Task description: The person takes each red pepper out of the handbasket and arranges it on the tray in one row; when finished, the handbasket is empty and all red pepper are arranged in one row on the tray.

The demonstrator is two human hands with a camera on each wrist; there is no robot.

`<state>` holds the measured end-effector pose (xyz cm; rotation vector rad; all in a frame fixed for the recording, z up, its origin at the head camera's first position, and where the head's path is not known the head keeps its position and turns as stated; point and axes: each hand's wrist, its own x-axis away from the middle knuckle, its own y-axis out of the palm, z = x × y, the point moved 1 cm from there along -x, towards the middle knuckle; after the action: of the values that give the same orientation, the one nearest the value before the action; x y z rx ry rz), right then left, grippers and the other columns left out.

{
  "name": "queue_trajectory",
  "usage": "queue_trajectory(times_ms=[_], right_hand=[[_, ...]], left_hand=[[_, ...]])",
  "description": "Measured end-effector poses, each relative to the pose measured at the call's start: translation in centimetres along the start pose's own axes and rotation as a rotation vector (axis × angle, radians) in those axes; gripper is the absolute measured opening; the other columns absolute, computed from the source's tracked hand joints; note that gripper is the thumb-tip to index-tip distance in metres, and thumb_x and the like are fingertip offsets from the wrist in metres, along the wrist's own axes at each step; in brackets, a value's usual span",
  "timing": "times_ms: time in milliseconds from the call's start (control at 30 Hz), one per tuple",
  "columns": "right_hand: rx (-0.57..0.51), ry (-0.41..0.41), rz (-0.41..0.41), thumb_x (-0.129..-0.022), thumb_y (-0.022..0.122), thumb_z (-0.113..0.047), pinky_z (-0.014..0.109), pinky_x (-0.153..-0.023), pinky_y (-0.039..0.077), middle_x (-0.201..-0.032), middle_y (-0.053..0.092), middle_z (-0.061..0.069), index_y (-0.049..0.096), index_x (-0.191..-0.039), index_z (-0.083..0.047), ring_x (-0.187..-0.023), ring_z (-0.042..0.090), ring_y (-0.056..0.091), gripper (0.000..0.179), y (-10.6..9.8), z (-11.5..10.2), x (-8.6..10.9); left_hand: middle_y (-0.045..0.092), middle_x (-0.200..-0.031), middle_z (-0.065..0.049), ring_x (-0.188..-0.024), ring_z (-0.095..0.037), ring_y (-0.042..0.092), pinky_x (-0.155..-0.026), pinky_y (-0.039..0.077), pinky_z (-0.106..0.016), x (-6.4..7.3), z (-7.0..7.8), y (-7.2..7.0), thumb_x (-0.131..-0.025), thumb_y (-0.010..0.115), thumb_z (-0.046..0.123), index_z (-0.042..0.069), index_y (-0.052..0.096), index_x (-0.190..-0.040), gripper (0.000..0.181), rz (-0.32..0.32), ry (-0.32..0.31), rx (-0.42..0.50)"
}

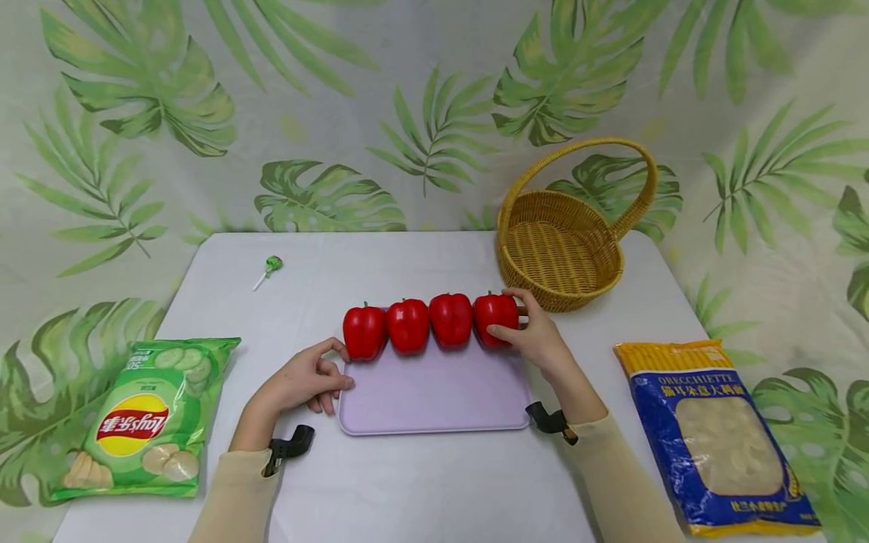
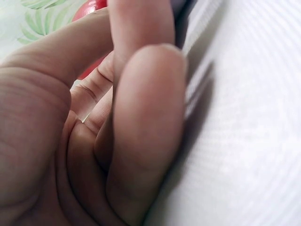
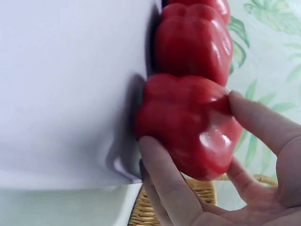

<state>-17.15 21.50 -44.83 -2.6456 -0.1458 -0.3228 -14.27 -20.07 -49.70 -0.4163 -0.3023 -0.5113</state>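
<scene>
Several red bell peppers (image 1: 451, 320) stand side by side along the far edge of a pale purple tray (image 1: 434, 392). My right hand (image 1: 536, 332) grips the rightmost bell pepper (image 3: 183, 122), with digits on its near and far sides. At the other end of the row, one digit of my left hand (image 1: 315, 377) touches the leftmost bell pepper (image 1: 364, 332). Another of its fingertips lies over the tray's left edge, and its remaining fingers are bent beside the tray. Whether the left hand pinches the tray cannot be made out; its own fingers hide the contact in the left wrist view.
A woven basket (image 1: 505, 275) with a tall handle stands behind the right hand. A green lollipop (image 1: 273, 264) lies at the back left. A green chip bag (image 1: 152, 418) is on the left, a blue and yellow pasta bag (image 1: 720, 437) on the right. Leaf-patterned cloth surrounds the white table (image 1: 421, 490).
</scene>
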Motion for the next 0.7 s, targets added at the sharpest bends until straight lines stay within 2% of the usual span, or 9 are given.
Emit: queue_trajectory(times_ms=[267,567,700], right_hand=[[0.067,-0.009,0.036,-0.097,0.076,-0.030,0.039,-0.087,0.059,-0.155,0.048,0.023,0.036,-0.162,-0.025,-0.130,0.040,0.055,0.077,0.61,0.05,-0.06],[0.074,-0.011,0.026,-0.097,0.077,-0.033,0.039,-0.087,0.060,-0.154,0.049,0.024,0.033,-0.164,-0.026,-0.132,0.042,0.053,0.081,0.50,-0.12,0.28],[0.090,-0.014,0.033,-0.097,0.077,-0.034,0.041,-0.089,0.061,-0.155,0.049,0.024,0.033,-0.165,-0.026,-0.132,0.042,0.054,0.081,0.23,0.10,0.22]], left_hand=[[0.068,-0.072,-0.005,-0.053,-0.021,0.070,-0.049,0.056,-0.028,0.04,-0.01,0.10,-0.095,0.080,0.021,0.007,0.050,-0.127,0.046,0.001,0.005,-0.001],[0.067,-0.071,-0.004,-0.052,-0.021,0.070,-0.049,0.056,-0.029,0.07,-0.07,0.13,-0.096,0.080,0.021,0.008,0.050,-0.126,0.045,-0.001,0.012,-0.005],[0.063,-0.068,-0.003,-0.048,-0.018,0.064,-0.049,0.056,-0.028,0.05,0.08,0.10,-0.096,0.079,0.021,0.007,0.051,-0.126,0.043,0.002,0.019,-0.003]])
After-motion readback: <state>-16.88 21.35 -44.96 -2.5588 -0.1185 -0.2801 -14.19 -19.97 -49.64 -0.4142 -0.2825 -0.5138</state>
